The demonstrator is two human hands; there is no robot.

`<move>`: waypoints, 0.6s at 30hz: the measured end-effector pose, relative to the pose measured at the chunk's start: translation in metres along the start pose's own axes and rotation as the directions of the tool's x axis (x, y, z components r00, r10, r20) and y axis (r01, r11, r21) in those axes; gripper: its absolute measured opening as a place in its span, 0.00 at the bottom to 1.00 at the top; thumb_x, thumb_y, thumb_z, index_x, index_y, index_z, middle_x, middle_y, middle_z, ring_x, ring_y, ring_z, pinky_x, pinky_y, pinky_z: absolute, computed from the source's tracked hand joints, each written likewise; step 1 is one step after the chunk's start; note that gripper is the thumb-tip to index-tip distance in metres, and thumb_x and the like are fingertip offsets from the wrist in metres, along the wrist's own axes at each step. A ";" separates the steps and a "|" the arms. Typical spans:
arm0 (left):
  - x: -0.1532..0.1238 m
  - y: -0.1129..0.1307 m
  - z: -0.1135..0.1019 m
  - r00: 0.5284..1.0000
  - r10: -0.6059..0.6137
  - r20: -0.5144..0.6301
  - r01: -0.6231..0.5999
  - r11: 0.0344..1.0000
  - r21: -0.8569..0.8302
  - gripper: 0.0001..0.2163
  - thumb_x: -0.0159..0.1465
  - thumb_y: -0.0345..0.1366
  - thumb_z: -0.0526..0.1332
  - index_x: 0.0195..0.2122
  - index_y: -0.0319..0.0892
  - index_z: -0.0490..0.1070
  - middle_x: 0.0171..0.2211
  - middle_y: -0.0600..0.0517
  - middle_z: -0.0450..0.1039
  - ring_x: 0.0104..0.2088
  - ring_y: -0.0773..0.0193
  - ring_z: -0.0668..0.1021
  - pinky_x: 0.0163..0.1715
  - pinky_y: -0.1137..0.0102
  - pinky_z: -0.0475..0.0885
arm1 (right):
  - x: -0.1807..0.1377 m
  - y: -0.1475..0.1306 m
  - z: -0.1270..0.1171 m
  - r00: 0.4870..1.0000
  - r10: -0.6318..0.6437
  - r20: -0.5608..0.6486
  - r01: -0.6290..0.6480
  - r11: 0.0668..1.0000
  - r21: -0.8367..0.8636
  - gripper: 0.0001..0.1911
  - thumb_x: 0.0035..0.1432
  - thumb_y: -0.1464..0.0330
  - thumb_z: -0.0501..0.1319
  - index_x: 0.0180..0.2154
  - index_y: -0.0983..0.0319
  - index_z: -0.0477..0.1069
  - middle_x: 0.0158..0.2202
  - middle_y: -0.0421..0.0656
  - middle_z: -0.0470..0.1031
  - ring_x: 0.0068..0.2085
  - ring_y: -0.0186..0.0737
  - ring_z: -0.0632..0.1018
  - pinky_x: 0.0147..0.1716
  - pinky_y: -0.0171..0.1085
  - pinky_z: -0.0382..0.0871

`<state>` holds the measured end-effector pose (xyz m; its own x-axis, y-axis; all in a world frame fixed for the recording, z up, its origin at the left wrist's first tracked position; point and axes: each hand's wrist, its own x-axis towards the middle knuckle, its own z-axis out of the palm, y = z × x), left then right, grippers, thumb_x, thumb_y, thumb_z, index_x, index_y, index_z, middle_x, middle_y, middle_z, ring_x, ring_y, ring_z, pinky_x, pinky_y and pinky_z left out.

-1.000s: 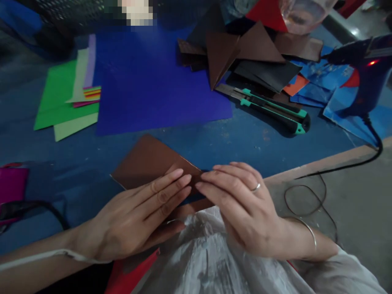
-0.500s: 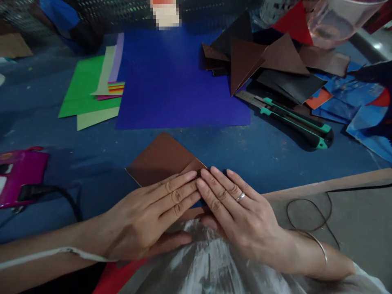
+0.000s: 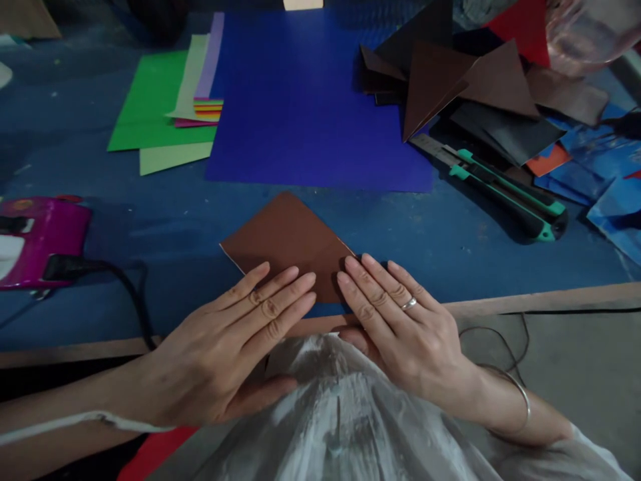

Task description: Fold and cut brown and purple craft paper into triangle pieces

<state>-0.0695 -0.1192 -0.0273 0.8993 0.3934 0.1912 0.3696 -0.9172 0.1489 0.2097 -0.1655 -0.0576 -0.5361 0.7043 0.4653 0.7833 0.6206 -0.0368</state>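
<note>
A brown sheet of paper (image 3: 288, 234) lies on the blue table close to its front edge, one corner pointing away from me. My left hand (image 3: 245, 327) rests flat on the sheet's lower left part, fingers stretched out and slightly spread. Over the right corner of the sheet lies my right hand (image 3: 400, 321), with a ring on one finger. Its fingers are extended and its thumb is partly hidden below the table edge. Neither hand grips the paper. The sheet's near edge is partly covered by the fingers.
Beyond the sheet lies a large blue paper (image 3: 320, 120), with green paper (image 3: 145, 100) to its left. A green-and-black utility knife (image 3: 501, 194) lies at right, near folded brown pieces (image 3: 441, 80). A magenta power adapter (image 3: 55, 234) with a black cord is at left.
My left hand has moved left, away from my right hand, uncovering more of the brown paper. A folded-looking flap seen near the fingertips earlier no longer shows. The camera view has shifted.
</note>
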 end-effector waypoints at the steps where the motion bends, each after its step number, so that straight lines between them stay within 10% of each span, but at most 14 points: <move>1: -0.005 0.002 -0.001 1.000 -0.030 -0.009 0.030 1.000 0.009 0.37 0.74 0.42 0.60 0.78 0.32 0.47 0.73 0.38 0.63 0.75 0.49 0.63 0.76 0.50 0.56 | 0.000 0.000 0.000 1.000 0.002 0.000 -0.002 1.000 0.002 0.28 0.76 0.58 0.58 0.65 0.72 0.71 0.68 0.52 0.71 0.68 0.51 0.75 0.69 0.49 0.70; 9: -0.030 0.012 0.004 0.987 -0.138 -0.076 0.145 0.986 0.083 0.34 0.76 0.43 0.58 0.77 0.35 0.50 0.71 0.37 0.67 0.73 0.48 0.68 0.76 0.47 0.54 | 0.000 -0.001 0.001 1.000 0.002 -0.008 -0.002 1.000 -0.028 0.28 0.76 0.58 0.58 0.65 0.72 0.71 0.67 0.51 0.72 0.68 0.51 0.75 0.69 0.49 0.71; 18: -0.021 -0.016 -0.021 0.989 0.021 -0.147 0.004 0.986 0.168 0.34 0.76 0.44 0.57 0.77 0.32 0.50 0.67 0.37 0.73 0.72 0.51 0.69 0.76 0.48 0.53 | -0.002 -0.001 0.004 0.999 0.010 -0.039 -0.011 1.000 -0.012 0.27 0.76 0.58 0.57 0.65 0.71 0.71 0.67 0.52 0.73 0.68 0.50 0.75 0.70 0.48 0.68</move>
<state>-0.0987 -0.1116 -0.0137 0.8626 0.3792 0.3347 0.4073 -0.9132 -0.0150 0.2089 -0.1661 -0.0624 -0.5155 0.6967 0.4988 0.7926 0.6090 -0.0315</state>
